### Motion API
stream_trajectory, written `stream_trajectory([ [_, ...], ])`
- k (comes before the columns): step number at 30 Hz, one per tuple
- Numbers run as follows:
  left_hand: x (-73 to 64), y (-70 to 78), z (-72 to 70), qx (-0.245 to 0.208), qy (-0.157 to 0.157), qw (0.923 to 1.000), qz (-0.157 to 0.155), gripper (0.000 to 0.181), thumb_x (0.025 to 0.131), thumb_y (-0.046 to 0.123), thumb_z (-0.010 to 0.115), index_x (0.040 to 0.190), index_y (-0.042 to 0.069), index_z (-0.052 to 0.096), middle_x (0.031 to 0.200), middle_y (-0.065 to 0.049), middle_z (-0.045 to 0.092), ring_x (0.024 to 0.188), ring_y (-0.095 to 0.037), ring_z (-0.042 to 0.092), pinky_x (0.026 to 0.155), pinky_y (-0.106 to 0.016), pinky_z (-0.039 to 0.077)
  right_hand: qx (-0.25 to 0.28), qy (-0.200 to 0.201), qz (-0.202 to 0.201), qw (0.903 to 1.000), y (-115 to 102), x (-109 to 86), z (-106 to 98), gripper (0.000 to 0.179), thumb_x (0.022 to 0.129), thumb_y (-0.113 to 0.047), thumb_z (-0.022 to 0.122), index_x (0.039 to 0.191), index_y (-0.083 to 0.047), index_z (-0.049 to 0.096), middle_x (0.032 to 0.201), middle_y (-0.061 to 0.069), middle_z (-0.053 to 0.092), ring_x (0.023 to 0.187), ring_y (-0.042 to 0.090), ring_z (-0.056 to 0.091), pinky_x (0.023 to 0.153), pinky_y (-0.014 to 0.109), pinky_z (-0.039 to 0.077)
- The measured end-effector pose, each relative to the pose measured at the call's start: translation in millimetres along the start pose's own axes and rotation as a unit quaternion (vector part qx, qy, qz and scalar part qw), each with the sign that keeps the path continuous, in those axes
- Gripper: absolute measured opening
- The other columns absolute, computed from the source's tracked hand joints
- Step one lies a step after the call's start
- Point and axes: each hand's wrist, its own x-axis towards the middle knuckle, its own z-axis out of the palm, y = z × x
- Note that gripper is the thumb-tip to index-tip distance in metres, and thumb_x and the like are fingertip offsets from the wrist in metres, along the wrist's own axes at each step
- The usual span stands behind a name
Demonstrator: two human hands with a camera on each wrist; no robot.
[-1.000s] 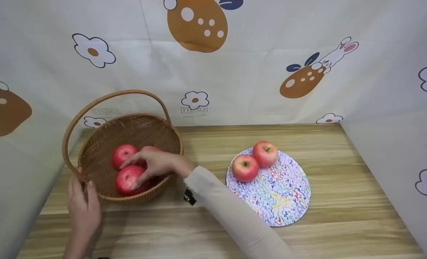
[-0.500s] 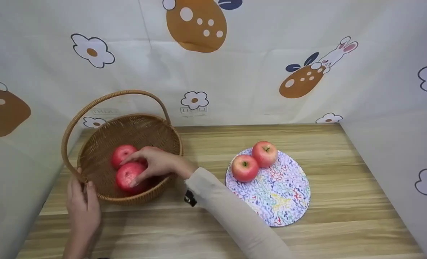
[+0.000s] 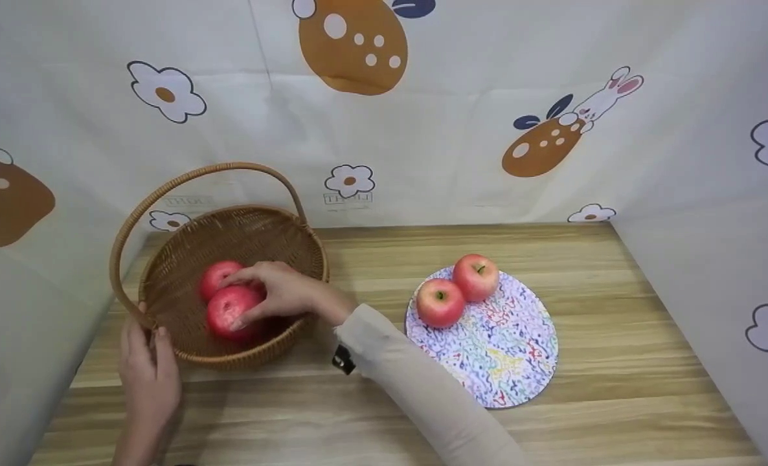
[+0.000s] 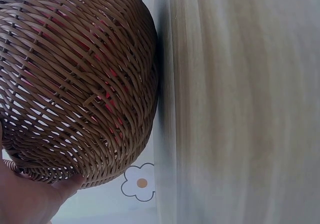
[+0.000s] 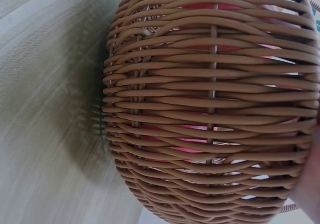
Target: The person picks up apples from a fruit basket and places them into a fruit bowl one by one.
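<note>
at left of the frame, apples (image 3: 231,312) inside a basket (image 3: 228,239) on the table (image 3: 617,362). lower right of centre, two more apples (image 3: 441,305) on a disc (image 3: 520,353).

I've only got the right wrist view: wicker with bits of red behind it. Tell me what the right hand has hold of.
Observer: The right hand holds a red apple inside the basket.
Operator: Now report what's steadying that basket.
Observer: The left hand grips its rim, by one foot of the handle.
Operator: Tell me what sits on the tabletop beyond the basket.
Observer: Right of it, a patterned disc bearing two apples.
</note>
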Motion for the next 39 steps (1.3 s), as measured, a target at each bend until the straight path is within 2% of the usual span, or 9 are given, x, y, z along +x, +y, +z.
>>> stream_trajectory([
  [5, 0.1, -0.7, -0.7, -0.003, -0.003, 1.0000, -0.002, 0.051, 0.110, 0.009, 0.040, 0.158, -0.008, 0.038, 0.152, -0.034, 0.044, 0.137, -0.045, 0.043, 0.108, -0.011, 0.026, 0.010, 0.025, -0.005, 0.9996, -1, -2.1, 0, 0.062, 0.087, -0.026, 0.089, 0.144, -0.015, 0.066, 0.134, 0.005, 0.072, 0.110, 0.009, 0.055, 0.097, 0.016, 0.038],
  [10, -0.4, -0.4, -1.8, 0.002, -0.008, 0.9999, -0.009, 0.051, 0.110, 0.009, 0.039, 0.159, -0.008, 0.036, 0.152, -0.035, 0.043, 0.138, -0.044, 0.043, 0.108, -0.010, 0.026, 0.022, 0.056, 0.010, 0.9982, -2, -4.9, 2, 0.063, 0.086, -0.029, 0.090, 0.143, -0.016, 0.067, 0.129, 0.005, 0.072, 0.107, 0.006, 0.052, 0.096, 0.016, 0.037],
  [17, -1.0, 0.6, -1.5, 0.006, -0.010, 0.9999, -0.012, 0.051, 0.111, 0.010, 0.039, 0.159, -0.009, 0.036, 0.152, -0.035, 0.042, 0.138, -0.043, 0.043, 0.107, -0.010, 0.026, 0.052, 0.110, 0.033, 0.9921, -6, -9.2, 4, 0.062, 0.084, -0.029, 0.092, 0.140, -0.017, 0.068, 0.124, 0.007, 0.070, 0.106, 0.006, 0.050, 0.096, 0.019, 0.039],
  [28, -1.8, 0.7, -1.6, 0.003, -0.014, 0.9997, -0.020, 0.053, 0.112, 0.012, 0.039, 0.161, -0.007, 0.033, 0.155, -0.033, 0.040, 0.141, -0.045, 0.041, 0.109, -0.011, 0.025, 0.071, 0.160, 0.060, 0.9827, -16, -15.0, 7, 0.064, 0.084, -0.031, 0.092, 0.141, -0.016, 0.068, 0.126, 0.007, 0.066, 0.113, 0.006, 0.053, 0.099, 0.019, 0.044],
  [35, -0.3, 0.6, -1.2, 0.005, -0.010, 0.9999, -0.010, 0.052, 0.112, 0.013, 0.039, 0.158, -0.010, 0.036, 0.153, -0.036, 0.042, 0.141, -0.044, 0.040, 0.120, -0.033, 0.027, 0.064, 0.190, 0.071, 0.9771, -19, -19.6, 8, 0.067, 0.083, -0.032, 0.093, 0.142, -0.016, 0.067, 0.123, 0.007, 0.066, 0.113, 0.009, 0.056, 0.101, 0.020, 0.044],
  [39, -0.6, -0.6, -1.3, 0.000, -0.008, 0.9999, -0.008, 0.051, 0.111, 0.010, 0.040, 0.157, -0.011, 0.036, 0.153, -0.036, 0.042, 0.141, -0.046, 0.039, 0.121, -0.038, 0.027, 0.077, 0.200, 0.078, 0.9736, -20, -22.1, 8, 0.067, 0.083, -0.031, 0.093, 0.143, -0.017, 0.066, 0.122, 0.007, 0.064, 0.113, 0.010, 0.056, 0.102, 0.022, 0.045],
])
